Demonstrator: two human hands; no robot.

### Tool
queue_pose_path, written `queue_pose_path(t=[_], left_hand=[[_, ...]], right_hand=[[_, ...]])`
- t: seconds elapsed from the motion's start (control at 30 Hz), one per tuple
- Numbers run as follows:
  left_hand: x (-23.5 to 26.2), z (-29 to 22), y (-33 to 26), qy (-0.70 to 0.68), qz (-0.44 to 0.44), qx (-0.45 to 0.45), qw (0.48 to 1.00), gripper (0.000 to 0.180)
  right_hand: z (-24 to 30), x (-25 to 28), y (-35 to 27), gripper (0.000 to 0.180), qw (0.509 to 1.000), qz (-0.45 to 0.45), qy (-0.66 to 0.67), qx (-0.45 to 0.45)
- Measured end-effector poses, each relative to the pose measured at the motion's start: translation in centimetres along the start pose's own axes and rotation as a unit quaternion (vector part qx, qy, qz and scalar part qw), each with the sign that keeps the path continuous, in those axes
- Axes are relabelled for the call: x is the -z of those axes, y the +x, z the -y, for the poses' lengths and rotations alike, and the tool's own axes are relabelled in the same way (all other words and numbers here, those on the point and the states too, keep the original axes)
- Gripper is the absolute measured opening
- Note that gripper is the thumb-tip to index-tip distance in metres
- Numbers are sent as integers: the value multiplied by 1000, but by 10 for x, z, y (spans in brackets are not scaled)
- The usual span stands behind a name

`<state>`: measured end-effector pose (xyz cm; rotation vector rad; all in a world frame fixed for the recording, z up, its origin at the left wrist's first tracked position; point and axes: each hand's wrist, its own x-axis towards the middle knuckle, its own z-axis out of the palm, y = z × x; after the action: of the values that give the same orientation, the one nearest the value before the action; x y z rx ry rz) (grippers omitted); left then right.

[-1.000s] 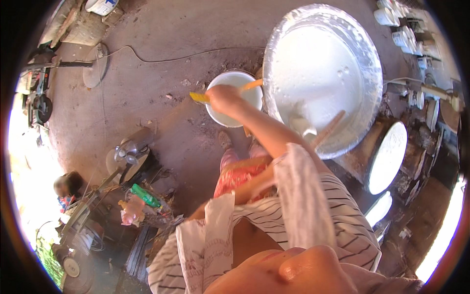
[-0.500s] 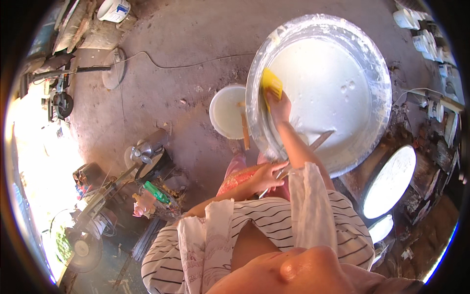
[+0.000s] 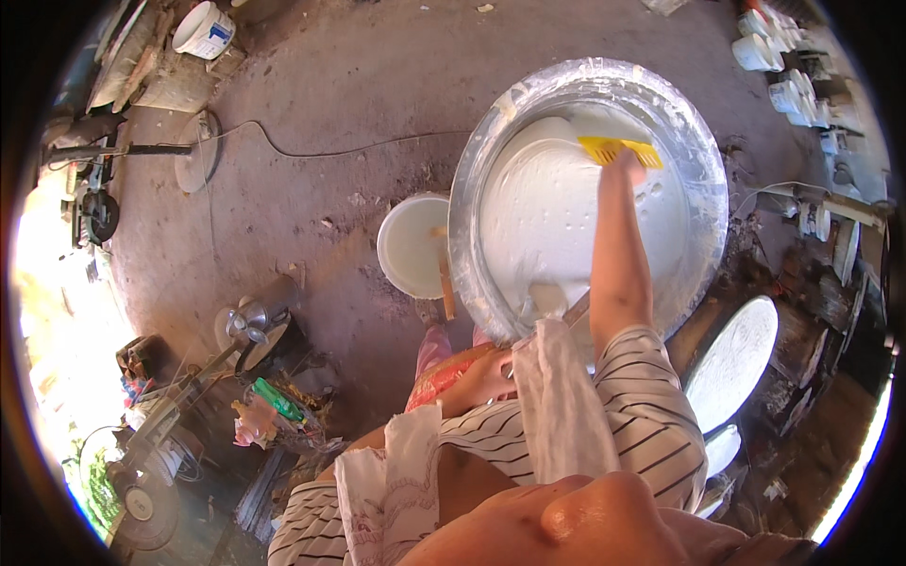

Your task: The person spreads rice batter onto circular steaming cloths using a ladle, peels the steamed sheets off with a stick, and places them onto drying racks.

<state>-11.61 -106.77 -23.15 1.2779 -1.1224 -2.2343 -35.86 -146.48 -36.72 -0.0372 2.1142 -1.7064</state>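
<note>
A large metal tub [image 3: 590,75] holds thick white liquid [image 3: 543,212], its surface ridged and dotted with bubbles. My right hand [image 3: 623,170] reaches over the tub's far side, closed around a yellow slotted plastic scraper [image 3: 618,151] against the liquid. Low in front of me, my left hand [image 3: 483,379] lies by my lap with its fingers curled; a bit of metal shows beside them, but what it grips is unclear. A tool with a flat handle [image 3: 578,309] leans inside the near edge of the tub, partly behind the hanging white cloth [image 3: 562,396].
A white bucket [image 3: 382,247] with a wooden stick [image 3: 446,283] stands left of the tub. An electric cord [image 3: 363,149] crosses the floor. Round white discs [image 3: 731,363] lean at the right; several white pails [image 3: 755,52] line the far right. A green bottle [image 3: 276,399] lies at lower left.
My right hand has swept the yellow scraper from the tub's left wall across to its far right part. My left hand has drawn back toward my lap. The whole view has shifted slightly.
</note>
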Motion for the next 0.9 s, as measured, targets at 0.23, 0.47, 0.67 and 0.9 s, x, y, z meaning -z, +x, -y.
queue_pose_path(t=[0.23, 0.47, 0.67, 0.9], left_hand=[[-11, 19, 11, 3, -39, -51, 998, 79], [19, 47, -21, -54, -195, -34, 979, 72], [179, 191, 6, -52, -424, 139, 893, 72], [256, 246, 33, -70, -459, 186, 866, 71]], right_hand=[[111, 174, -168, 51, 820, 528, 70, -211], [-201, 160, -366, 46, 788, 467, -254, -311], [-409, 120, -317, 53, 880, 311, -268, -241], [-482, 110, -259, 46, 741, 460, -84, -482]])
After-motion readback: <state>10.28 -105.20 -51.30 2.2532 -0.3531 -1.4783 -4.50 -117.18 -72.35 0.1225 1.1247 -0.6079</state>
